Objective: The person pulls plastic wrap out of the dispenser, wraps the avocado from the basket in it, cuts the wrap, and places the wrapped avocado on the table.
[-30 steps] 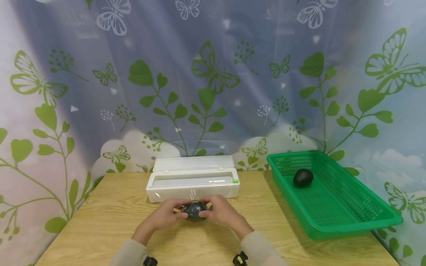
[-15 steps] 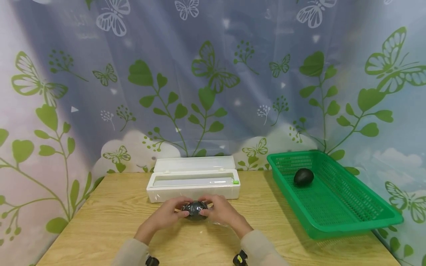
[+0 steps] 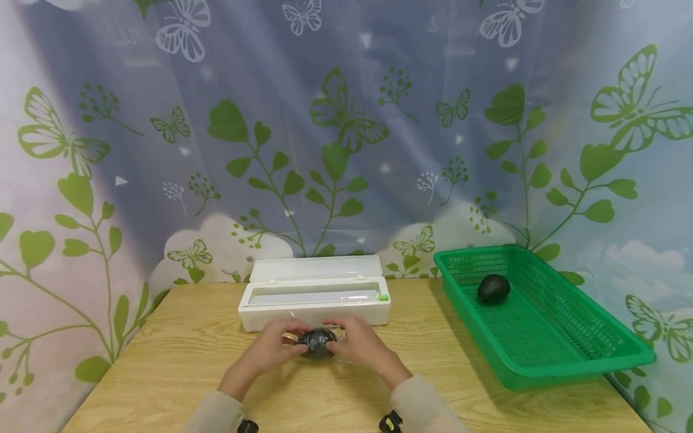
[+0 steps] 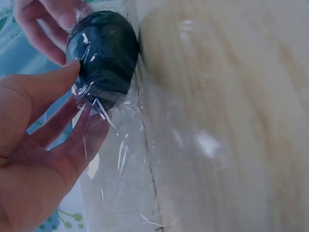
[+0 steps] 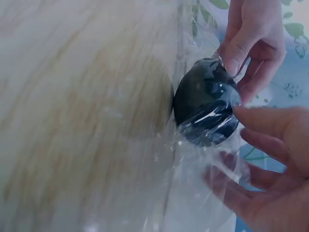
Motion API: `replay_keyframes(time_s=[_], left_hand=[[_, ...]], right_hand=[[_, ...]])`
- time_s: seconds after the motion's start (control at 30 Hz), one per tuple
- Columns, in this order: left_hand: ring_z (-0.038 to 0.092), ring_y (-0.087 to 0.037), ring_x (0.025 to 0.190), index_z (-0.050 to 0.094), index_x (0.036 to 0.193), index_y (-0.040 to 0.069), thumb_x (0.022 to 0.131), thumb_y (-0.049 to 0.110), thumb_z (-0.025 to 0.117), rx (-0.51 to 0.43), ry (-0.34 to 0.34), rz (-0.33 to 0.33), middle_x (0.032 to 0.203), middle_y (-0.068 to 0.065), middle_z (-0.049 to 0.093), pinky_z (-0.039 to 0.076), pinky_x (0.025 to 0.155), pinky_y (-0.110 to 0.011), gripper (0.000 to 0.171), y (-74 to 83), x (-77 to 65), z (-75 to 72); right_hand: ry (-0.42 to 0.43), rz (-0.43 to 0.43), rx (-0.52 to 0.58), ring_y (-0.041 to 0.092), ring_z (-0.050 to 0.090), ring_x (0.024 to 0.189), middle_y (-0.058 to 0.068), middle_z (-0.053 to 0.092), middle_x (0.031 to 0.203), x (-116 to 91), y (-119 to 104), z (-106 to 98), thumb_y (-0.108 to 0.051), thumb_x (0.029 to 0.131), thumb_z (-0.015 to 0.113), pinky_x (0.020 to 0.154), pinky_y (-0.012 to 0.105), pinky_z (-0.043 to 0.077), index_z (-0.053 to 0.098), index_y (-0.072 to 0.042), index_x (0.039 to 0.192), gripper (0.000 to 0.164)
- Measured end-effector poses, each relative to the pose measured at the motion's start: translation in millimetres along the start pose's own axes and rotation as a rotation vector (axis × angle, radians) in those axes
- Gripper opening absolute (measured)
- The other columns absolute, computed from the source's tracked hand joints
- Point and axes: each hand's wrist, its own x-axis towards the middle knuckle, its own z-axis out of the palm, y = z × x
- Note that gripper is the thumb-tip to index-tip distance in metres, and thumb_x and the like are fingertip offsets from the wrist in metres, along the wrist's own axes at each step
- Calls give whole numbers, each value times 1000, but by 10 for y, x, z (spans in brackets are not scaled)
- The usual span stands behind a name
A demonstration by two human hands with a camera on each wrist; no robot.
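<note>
A dark avocado (image 3: pixel 317 344), partly covered in clear cling film (image 4: pixel 118 159), lies low over the table between both hands. My left hand (image 3: pixel 274 347) pinches its left end, with the thumb on the near side and fingers stretched beyond. From the other side my right hand (image 3: pixel 361 346) holds it, its thumb (image 5: pixel 260 118) against the wrapped skin. Loose film trails from both ends and runs over the fingers in the wrist views. Just behind the hands stands a white cling film dispenser (image 3: pixel 314 314), lid raised, with a film roll inside and a green slider (image 3: pixel 383 297).
A green plastic basket (image 3: pixel 574 376) stands on the right of the wooden table (image 3: pixel 178 361). Inside it lies a second dark avocado (image 3: pixel 494 289). A printed curtain (image 3: pixel 346 180) with butterflies and leaves hangs behind the table.
Both hands stay in nearly the same place around the avocado. The left fingers have spread a little, and film that showed below the right hand has drawn in closer.
</note>
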Motion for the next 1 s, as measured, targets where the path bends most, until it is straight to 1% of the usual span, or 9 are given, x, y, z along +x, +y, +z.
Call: replay_keyframes(time_s=[0.03,0.1,0.2,0.27,0.4,0.53,0.63,0.77,1.0], left_hand=[[69,-39,108,71,120,-3,90,2,77,-7,-7,-2,119,-22,70,63,85,-32,31,2,3,-8],[70,-40,107,72,120,-4,90,1,76,-13,-18,1,118,-23,70,63,84,-31,30,7,10,-25],[70,-39,106,72,119,-4,90,1,75,4,-33,10,117,-23,71,64,84,-31,29,26,24,-51],[71,-40,106,73,118,-5,90,0,75,14,-42,8,117,-24,71,64,84,-32,28,40,32,-64],[71,-42,106,72,118,-6,90,-2,75,36,-62,-14,120,-26,70,64,84,-33,29,61,45,-75],[71,-42,107,72,120,-5,90,-1,75,64,-70,-35,123,-26,70,64,85,-36,31,70,59,-71],[71,-42,106,72,120,-4,92,2,74,89,-75,-28,122,-25,70,64,86,-39,29,69,72,-65],[71,-42,106,71,121,-3,95,8,73,123,-89,-5,122,-23,71,64,86,-40,28,69,90,-61],[71,-42,107,71,123,-2,97,9,71,133,-80,-14,124,-24,70,64,85,-39,29,57,97,-52]], right_hand=[[20,-20,-16,31,69,115,13,73,127,2,-22,-4,-11,89,81,95,43,59,73,-6,125,38],[37,-39,-33,31,70,114,12,74,123,8,-66,-8,-9,87,82,93,40,60,75,-6,121,34],[12,-50,-19,29,71,109,13,76,119,20,-104,4,-6,84,84,86,33,62,76,-4,117,33],[-13,-26,-8,28,71,109,13,76,119,22,-106,23,-6,84,84,87,31,61,76,-4,118,36],[-19,2,1,26,70,109,13,75,122,33,-77,69,-7,85,84,90,35,60,74,-3,121,38],[-13,9,-10,24,70,109,12,75,123,50,-58,86,-9,86,84,88,34,60,74,-3,122,39],[-21,25,-19,23,70,107,11,76,123,60,-65,78,-11,86,84,87,33,59,74,-5,123,39],[-35,56,-12,23,70,109,11,75,126,62,-69,66,-11,87,83,88,33,59,73,-5,125,40],[-43,47,-18,21,69,110,10,75,125,76,-66,57,-10,88,82,89,33,58,74,-6,125,38]])
